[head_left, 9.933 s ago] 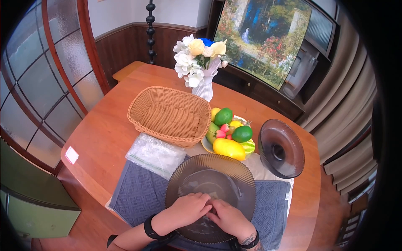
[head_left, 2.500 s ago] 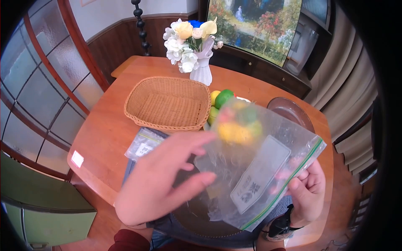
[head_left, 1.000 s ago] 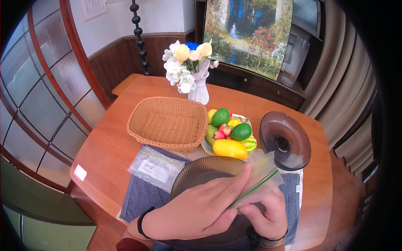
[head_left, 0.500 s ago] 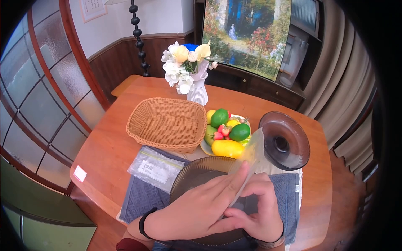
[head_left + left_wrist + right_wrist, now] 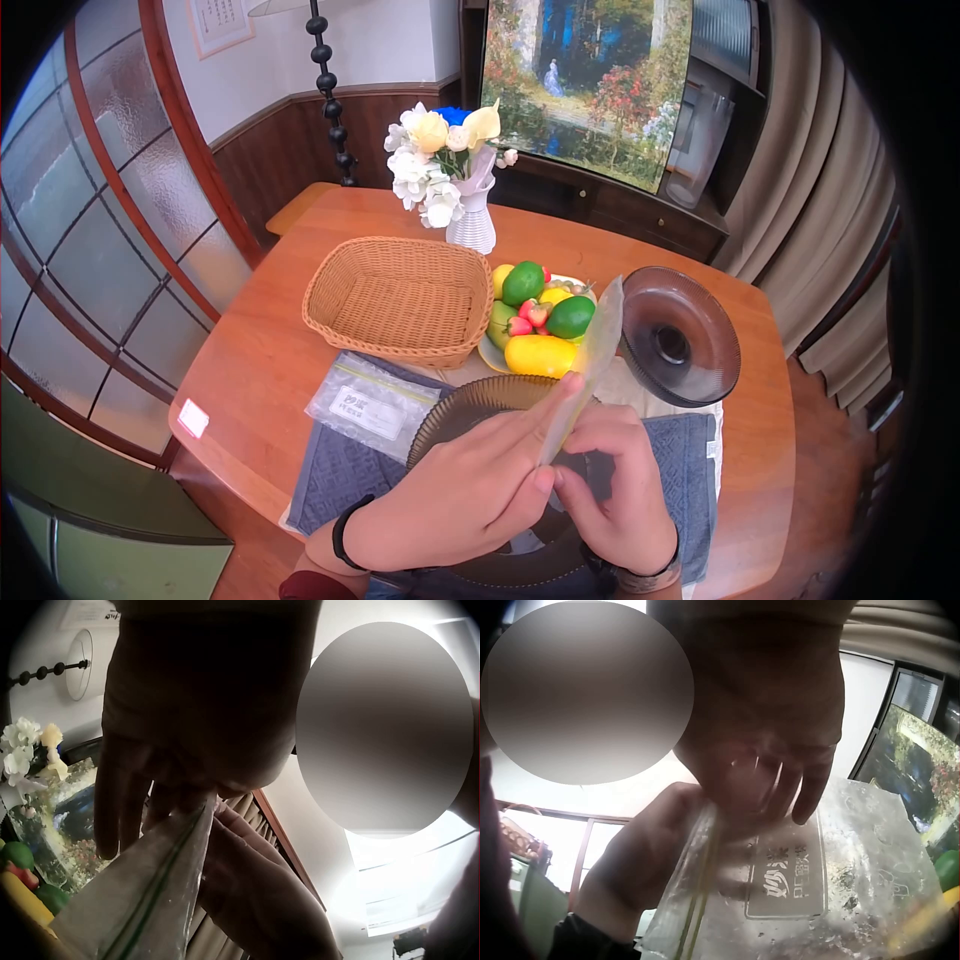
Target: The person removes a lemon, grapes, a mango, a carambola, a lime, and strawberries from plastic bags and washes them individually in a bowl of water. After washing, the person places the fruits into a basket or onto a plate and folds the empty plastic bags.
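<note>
A clear zip-lock bag (image 5: 592, 362) with a printed label stands nearly edge-on between both hands in the head view. My left hand (image 5: 450, 500) pinches its near end between thumb and fingers, the other fingers stretched along its side. My right hand (image 5: 628, 490), fingers bent, pinches the same end from the right. A green zip strip (image 5: 146, 904) runs along the bag in the left wrist view; the label (image 5: 787, 870) faces the right wrist view. Beneath the hands sits a ribbed brown glass plate (image 5: 470, 395), largely hidden by them.
Another zip-lock bag (image 5: 365, 405) lies flat on a blue towel (image 5: 335, 485). Behind are a wicker basket (image 5: 400, 300), a plate of fruit including a yellow mango-like one (image 5: 540, 354), and a white flower vase (image 5: 472, 225). A brown glass bowl (image 5: 700, 335) rests at right.
The bag, spread wide in the right hand 2.5 seconds ago, is now between both hands. Over the last second it has turned more edge-on and upright. Much earlier, both hands were over the plate.
</note>
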